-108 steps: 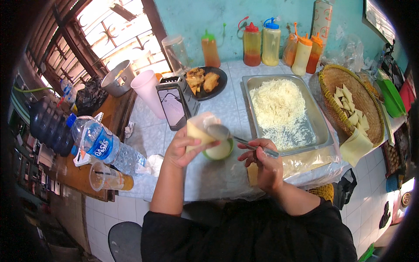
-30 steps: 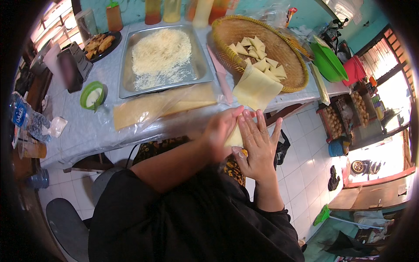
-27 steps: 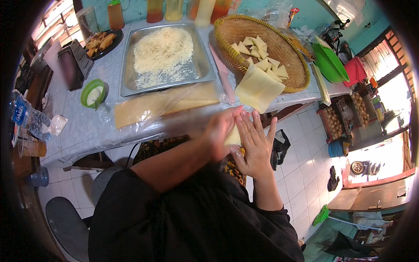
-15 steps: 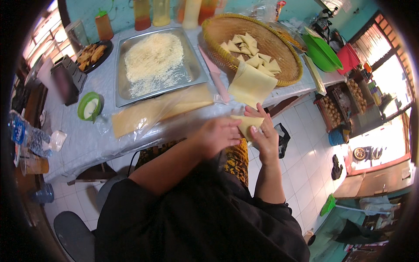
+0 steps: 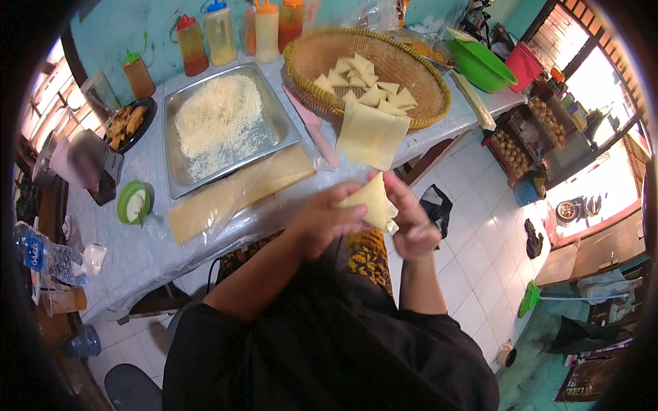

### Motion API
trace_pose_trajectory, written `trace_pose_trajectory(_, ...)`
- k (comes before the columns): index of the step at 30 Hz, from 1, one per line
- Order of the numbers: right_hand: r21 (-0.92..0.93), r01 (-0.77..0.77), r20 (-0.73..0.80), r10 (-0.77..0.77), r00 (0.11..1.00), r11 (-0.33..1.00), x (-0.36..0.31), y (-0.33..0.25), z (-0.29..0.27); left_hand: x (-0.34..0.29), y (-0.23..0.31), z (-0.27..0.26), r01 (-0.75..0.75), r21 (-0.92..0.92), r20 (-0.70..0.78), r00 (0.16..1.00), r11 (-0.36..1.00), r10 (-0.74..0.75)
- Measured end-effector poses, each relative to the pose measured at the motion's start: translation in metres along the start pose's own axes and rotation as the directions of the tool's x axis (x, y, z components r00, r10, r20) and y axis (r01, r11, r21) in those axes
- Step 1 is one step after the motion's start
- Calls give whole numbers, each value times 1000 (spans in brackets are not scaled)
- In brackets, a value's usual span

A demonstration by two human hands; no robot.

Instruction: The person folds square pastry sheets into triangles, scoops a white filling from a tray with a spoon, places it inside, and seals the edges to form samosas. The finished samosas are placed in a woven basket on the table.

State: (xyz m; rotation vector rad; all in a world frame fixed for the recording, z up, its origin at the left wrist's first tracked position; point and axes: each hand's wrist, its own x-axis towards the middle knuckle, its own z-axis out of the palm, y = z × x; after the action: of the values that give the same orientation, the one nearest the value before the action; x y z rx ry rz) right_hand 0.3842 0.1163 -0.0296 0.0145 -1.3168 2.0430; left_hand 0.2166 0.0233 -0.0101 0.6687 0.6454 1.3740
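A triangular folded pastry wrapper [image 5: 370, 200] is held up between my two hands, in front of the table's near edge. My left hand [image 5: 322, 218] grips its left side, fingers laid across the face. Along its right edge my right hand [image 5: 414, 222] holds it with bent fingers; that hand is partly blurred. White shreds show at the lower right corner. Just beyond, a stack of flat wrapper sheets [image 5: 371, 137] hangs over the rim of a woven round tray [image 5: 432, 89]. Several folded triangles [image 5: 373, 94] lie in the tray.
A metal pan [image 5: 288, 133] of white shreds [image 5: 218, 113] stands behind plastic-covered wrapper strips [image 5: 240, 195]. A pink knife [image 5: 317, 133] lies beside it. Left are a green bowl [image 5: 133, 202] of white paste, a box grater [image 5: 103, 168] and a black plate [image 5: 140, 120] of fried snacks. Squeeze bottles [image 5: 221, 34] line the wall.
The triangle has tilted, one tip now pointing up, and my left hand has closed onto it. My right hand has shifted to its right edge. The view has turned slightly.
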Motion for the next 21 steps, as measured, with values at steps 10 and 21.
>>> trace_pose_trajectory(10, -418, 28, -250, -145, 957, 908, -6, 23, 38, -4, -4, 9, -130, 332, -82, 983, 934, 166)
trace_pose_trajectory(21, -992, 78, 24, -456, 890, 101, -7, 20, 39, -5, -18, 8, -160, 311, -166, 961, 937, 219)
